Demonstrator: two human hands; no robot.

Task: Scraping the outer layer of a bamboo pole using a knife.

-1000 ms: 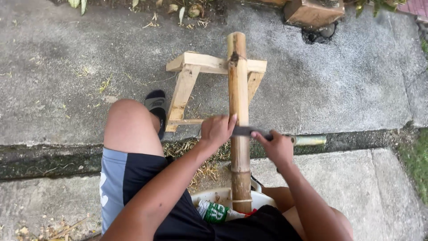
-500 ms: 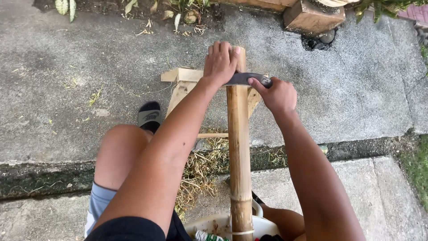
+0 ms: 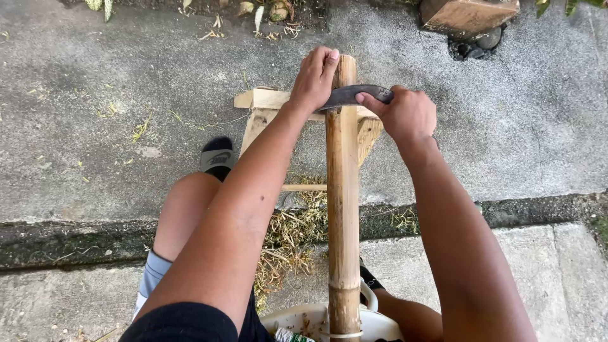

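Your left hand [image 3: 315,77] is curled narrow over the tip end of the dark curved blade [image 3: 350,95], fingers folded down on its back, with the thumb up against the top of the bamboo pole [image 3: 342,202]. Your right hand [image 3: 407,114] is a closed fist around the handle end, just to the right of the pole. The blade lies crosswise on the pole near its far end, between your two sets of fingers, and the pole runs from there back toward you, resting on the small wooden stand [image 3: 263,101] under your left fingers and ending at the white tub [image 3: 373,323] by your lap.

The main risk, as I judge it, sits at your left fingers: they press straight onto the bare metal, and I cannot tell which edge faces them. If the blade catches on a node and twists, those fingertips can slide onto the edge. A pull toward you would bring the blade along the pole toward your knees, which sit on either side of it. The pole is round and looks to sit loose on the stand, so uneven pressure from one hand could roll it out from beneath your fingers. Your sandal [image 3: 217,158] beside the stand gives little bracing.
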